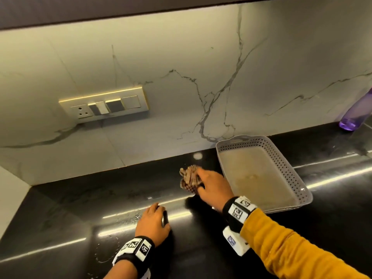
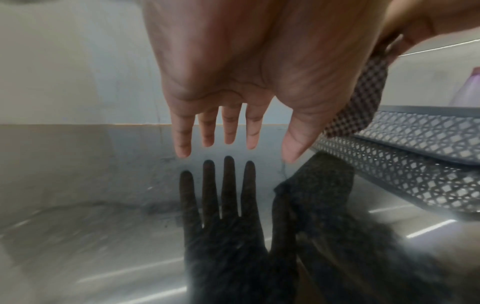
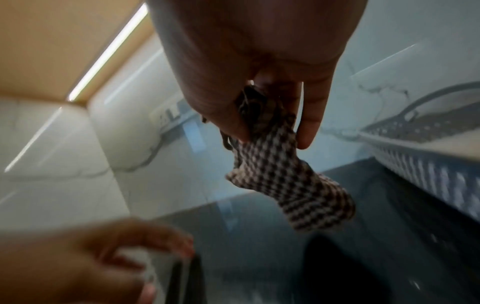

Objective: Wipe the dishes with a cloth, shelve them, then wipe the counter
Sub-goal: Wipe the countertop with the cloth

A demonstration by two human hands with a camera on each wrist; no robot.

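Observation:
My right hand pinches a bunched brown-and-white checked cloth between thumb and fingers, left of the tray. In the right wrist view the cloth hangs from my right hand just above the glossy black counter. My left hand is near the counter's front, left of the right hand. In the left wrist view the left hand has its fingers straight and spread, hovering a little above the counter and holding nothing. No dishes are in view.
An empty grey perforated tray stands on the counter to the right, against the marble wall. A purple bottle is at the far right. A switch panel is on the wall. Water drops lie by my left hand.

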